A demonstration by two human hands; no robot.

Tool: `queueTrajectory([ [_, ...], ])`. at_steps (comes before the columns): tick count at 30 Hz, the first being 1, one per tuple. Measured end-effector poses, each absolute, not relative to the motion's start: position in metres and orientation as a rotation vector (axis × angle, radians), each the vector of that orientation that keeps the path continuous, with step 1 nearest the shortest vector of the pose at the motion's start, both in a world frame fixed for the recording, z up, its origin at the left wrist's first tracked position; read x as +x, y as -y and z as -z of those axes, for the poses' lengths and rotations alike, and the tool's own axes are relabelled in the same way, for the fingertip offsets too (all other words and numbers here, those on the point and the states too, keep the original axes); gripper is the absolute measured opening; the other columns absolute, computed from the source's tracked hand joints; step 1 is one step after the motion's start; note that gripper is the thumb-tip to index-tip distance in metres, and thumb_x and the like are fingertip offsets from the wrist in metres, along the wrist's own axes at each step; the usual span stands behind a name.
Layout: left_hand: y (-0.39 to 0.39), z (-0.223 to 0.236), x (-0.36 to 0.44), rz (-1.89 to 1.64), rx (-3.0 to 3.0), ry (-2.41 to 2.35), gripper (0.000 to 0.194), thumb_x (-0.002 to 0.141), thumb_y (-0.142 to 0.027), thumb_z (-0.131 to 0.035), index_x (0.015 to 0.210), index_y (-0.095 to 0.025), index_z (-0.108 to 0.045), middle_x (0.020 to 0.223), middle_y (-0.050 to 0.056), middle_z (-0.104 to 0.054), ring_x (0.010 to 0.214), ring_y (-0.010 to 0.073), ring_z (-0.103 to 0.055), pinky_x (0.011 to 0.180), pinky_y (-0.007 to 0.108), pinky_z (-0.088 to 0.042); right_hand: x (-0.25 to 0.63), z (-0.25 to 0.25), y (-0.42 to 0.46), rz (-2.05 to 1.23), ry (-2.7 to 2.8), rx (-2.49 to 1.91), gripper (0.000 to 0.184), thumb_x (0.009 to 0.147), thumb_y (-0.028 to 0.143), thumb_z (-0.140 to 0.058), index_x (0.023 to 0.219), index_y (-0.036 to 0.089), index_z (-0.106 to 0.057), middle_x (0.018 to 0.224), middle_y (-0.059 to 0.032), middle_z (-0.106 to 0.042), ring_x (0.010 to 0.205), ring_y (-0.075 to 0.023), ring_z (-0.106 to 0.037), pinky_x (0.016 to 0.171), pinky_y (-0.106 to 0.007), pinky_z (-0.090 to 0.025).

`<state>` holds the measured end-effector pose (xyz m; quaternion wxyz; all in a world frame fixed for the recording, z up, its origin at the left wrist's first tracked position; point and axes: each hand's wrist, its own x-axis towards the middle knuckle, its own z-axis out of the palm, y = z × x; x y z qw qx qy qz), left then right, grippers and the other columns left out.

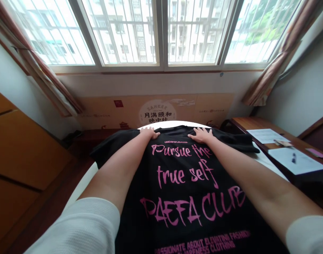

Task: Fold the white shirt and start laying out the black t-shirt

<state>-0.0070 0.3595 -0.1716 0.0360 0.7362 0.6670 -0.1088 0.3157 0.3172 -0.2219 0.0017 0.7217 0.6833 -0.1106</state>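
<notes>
Starting from the left, orange-brown wooden panels [23, 158] are seen, with a tied-back curtain [42, 74] hung beside a barred window [161, 31] above. A black T-shirt [182, 183] is laid out flat on a white surface [83, 185], directly ahead of the wearer of the camera, with "Pursue the true self" printed across it in pink lettering. The left hand [150, 132] is placed near the shirt's far edge, its fingers [154, 133] held fairly close together and pressed flat, with nothing gripped. The right hand [201, 135] is set on the same edge, just above the print, its fingers [207, 132] spread wider and also resting flat, with no cloth pinched. Both forearms are bare below white sleeves [306, 236]. At the far right, a wooden desk [256, 124] is topped with papers [296, 160], on which a pen [293, 158] is lying.
</notes>
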Motion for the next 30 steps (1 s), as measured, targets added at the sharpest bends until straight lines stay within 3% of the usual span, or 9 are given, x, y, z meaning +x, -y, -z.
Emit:
queueTrajectory([
  [3, -0.367, 0.181, -0.009, 0.305, 2.244, -2.071, 0.077, 0.102, -0.063, -0.047, 0.162, -0.016, -0.044, 0.165, 0.024, -0.044, 0.15, 0.0402, -0.046, 0.119, 0.052, -0.041, 0.319, 0.223, -0.322, 0.362, -2.149, 2.263, 0.097, 0.096, 0.082, -0.037, 0.171, 0.02, -0.028, 0.179, -0.0115, -0.018, 0.164, -0.041, -0.01, 0.126, -0.073, -0.004],
  [7, -0.37, 0.177, -0.006, 0.141, 2.394, -2.02, 0.049, 0.102, -0.041, -0.056, 0.145, -0.017, -0.062, 0.152, 0.02, -0.06, 0.137, 0.0332, -0.058, 0.111, 0.04, -0.047, 0.323, 0.223, -0.324, 0.358, -2.181, 2.273, 0.096, 0.097, 0.081, -0.038, 0.17, 0.02, -0.029, 0.178, -0.0121, -0.02, 0.164, -0.0404, -0.012, 0.126, -0.074, -0.005],
  [9, -0.37, 0.171, -0.003, 0.037, 2.457, -2.019, 0.04, 0.102, -0.034, -0.055, 0.137, -0.018, -0.066, 0.144, 0.017, -0.065, 0.131, 0.0305, -0.061, 0.107, 0.037, -0.048, 0.324, 0.222, -0.322, 0.354, -2.199, 2.289, 0.093, 0.098, 0.08, -0.039, 0.168, 0.02, -0.034, 0.177, -0.0135, -0.024, 0.163, -0.0406, -0.016, 0.126, -0.073, -0.007],
  [13, -0.371, 0.161, 0.004, -0.215, 2.549, -2.105, 0.041, 0.107, -0.029, -0.04, 0.14, -0.012, -0.06, 0.143, 0.022, -0.061, 0.133, 0.0328, -0.056, 0.111, 0.043, -0.042, 0.319, 0.21, -0.312, 0.279, -2.249, 2.389, 0.078, 0.105, 0.068, -0.036, 0.161, 0.015, -0.045, 0.17, -0.0184, -0.039, 0.157, -0.0392, -0.032, 0.125, -0.069, -0.018],
  [16, -0.369, 0.157, 0.013, -0.26, 2.592, -2.112, 0.038, 0.104, -0.024, -0.045, 0.133, -0.007, -0.063, 0.138, 0.025, -0.063, 0.134, 0.0364, -0.053, 0.115, 0.048, -0.036, 0.313, 0.189, -0.297, 0.115, -2.297, 2.521, 0.067, 0.111, 0.048, -0.025, 0.16, 0.006, -0.043, 0.166, -0.0232, -0.044, 0.152, -0.037, -0.039, 0.124, -0.06, -0.027],
  [19, -0.35, 0.152, 0.029, -0.283, 2.666, -2.055, 0.034, 0.1, -0.018, -0.049, 0.126, -0.003, -0.066, 0.133, 0.027, -0.065, 0.131, 0.0386, -0.054, 0.115, 0.05, -0.035, 0.314, 0.165, -0.258, -0.002, -2.445, 2.487, 0.061, 0.109, 0.042, -0.037, 0.156, 0.006, -0.048, 0.16, -0.021, -0.052, 0.148, -0.034, -0.045, 0.123, -0.05, -0.034],
  [24, -0.224, 0.125, 0.043, -0.471, 2.815, -1.473, 0.023, 0.102, -0.022, -0.048, 0.107, -0.011, -0.068, 0.11, 0.015, -0.071, 0.102, 0.0266, -0.066, 0.098, 0.039, -0.049, 0.339, 0.155, -0.106, -0.062, -2.982, 2.015, 0.046, 0.105, 0.042, -0.05, 0.138, 0.013, -0.065, 0.138, -0.0171, -0.069, 0.134, -0.0324, -0.06, 0.118, -0.05, -0.045],
  [27, -0.1, 0.117, 0.016, -0.411, 2.723, -1.131, 0.019, 0.103, -0.028, -0.051, 0.1, -0.019, -0.067, 0.099, 0.006, -0.071, 0.091, 0.0214, -0.067, 0.088, 0.033, -0.054, 0.36, 0.185, 0.012, -0.059, -2.986, 2.013, 0.043, 0.105, 0.043, -0.054, 0.144, 0.024, -0.062, 0.136, -0.012, -0.068, 0.126, -0.0296, -0.067, 0.107, -0.045, -0.057],
  [30, 0.018, 0.14, -0.033, -0.37, 2.588, -1.14, 0.014, 0.098, -0.024, -0.057, 0.106, -0.026, -0.068, 0.105, 0.002, -0.073, 0.092, 0.0189, -0.071, 0.084, 0.026, -0.058, 0.38, 0.233, 0.11, -0.269, -2.979, 2.127, 0.053, 0.1, 0.044, -0.06, 0.151, 0.031, -0.058, 0.133, -0.0113, -0.067, 0.113, -0.0305, -0.073, 0.087, -0.039, -0.065],
])
